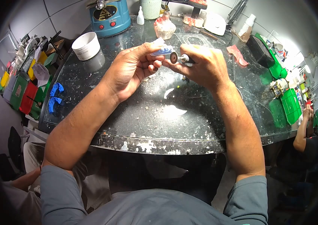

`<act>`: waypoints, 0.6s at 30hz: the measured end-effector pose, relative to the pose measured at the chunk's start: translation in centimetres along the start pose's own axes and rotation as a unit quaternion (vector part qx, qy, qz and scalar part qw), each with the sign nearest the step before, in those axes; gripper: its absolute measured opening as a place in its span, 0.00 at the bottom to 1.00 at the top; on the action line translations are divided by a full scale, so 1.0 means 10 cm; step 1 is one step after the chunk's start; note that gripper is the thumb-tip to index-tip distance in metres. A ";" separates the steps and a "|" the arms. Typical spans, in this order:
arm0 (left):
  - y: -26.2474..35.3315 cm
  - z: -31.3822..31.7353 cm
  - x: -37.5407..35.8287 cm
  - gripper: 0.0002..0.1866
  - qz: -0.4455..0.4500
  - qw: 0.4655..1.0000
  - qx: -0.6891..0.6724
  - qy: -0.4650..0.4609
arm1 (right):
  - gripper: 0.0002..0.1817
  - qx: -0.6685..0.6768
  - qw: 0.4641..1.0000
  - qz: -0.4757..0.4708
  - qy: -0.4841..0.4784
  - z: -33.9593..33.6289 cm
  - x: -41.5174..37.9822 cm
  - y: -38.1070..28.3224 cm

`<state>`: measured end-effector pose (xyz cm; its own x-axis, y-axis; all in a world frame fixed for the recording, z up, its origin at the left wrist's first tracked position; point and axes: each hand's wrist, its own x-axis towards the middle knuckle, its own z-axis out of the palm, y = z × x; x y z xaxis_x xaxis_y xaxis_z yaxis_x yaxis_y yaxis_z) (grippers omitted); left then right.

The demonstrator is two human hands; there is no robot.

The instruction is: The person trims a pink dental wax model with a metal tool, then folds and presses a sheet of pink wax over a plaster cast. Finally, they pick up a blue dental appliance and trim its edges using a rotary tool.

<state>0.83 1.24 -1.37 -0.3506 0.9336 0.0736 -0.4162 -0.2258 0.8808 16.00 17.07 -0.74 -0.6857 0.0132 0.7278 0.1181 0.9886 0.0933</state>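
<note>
Head view: left hand [134, 65] pinches a blue-and-white piece [162, 51] between thumb and fingertips; right hand [206, 65] is closed around a rotary handpiece [185, 59] with a round disc [173, 57] at its tip. Piece sits right of the left palm, ahead of the fingers, in the gap between both hands. Its long axis runs roughly left-right, free end toward the right hand; left hand is nearer, as it holds it. Disc is just beside that right end, face angled toward the camera; touching or slightly apart, cannot tell. Both hands are above the worktop [204, 123].

Around them: white bowl [86, 47] left of left hand, two blue strips [56, 89] farther left and nearer the body, red scrap [237, 55] right of right hand, white jar [165, 29] beyond both.

Writing: "JINTAI" on blue machine [116, 22], beyond and left of left hand, under a triangular logo. Other labels too small to read.
</note>
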 end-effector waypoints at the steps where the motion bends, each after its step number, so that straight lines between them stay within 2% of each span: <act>1: -0.01 -0.01 0.01 0.16 -0.005 1.000 -0.013 0.007 | 0.23 0.014 1.000 -0.012 0.000 0.00 -0.01 0.01; 2: -0.02 -0.02 0.03 0.16 -0.010 1.000 -0.027 0.011 | 0.23 0.010 1.000 -0.011 -0.001 0.01 -0.02 0.01; 4: -0.04 -0.05 0.04 0.16 -0.011 0.999 -0.036 -0.004 | 0.19 0.125 0.988 0.002 0.092 0.00 0.00 -0.02; 5: -0.04 -0.07 0.04 0.16 -0.018 0.999 -0.042 -0.001 | 0.19 0.158 0.985 0.038 0.051 -0.05 -0.01 -0.04; 8: -0.02 -0.06 0.05 0.15 -0.051 0.998 -0.026 0.015 | 0.20 0.171 0.981 -0.054 0.074 0.01 0.01 0.00; 10: -0.02 -0.03 0.05 0.15 -0.063 0.997 -0.033 0.021 | 0.17 0.173 0.984 -0.034 0.037 -0.08 0.02 -0.04; 17: -0.03 -0.07 0.07 0.15 -0.088 0.995 -0.048 0.019 | 0.12 0.213 0.976 -0.045 0.030 -0.09 0.02 0.01; 18: -0.02 -0.06 0.07 0.14 -0.089 0.995 -0.051 0.017 | 0.11 0.250 0.968 -0.013 0.016 -0.07 0.01 0.02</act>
<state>0.13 1.72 -1.76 -0.2916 0.9517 -0.0959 -0.5566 -0.0873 0.8262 16.43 17.18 -0.13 -0.6598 -0.0089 0.7514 -0.2670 0.9374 -0.2234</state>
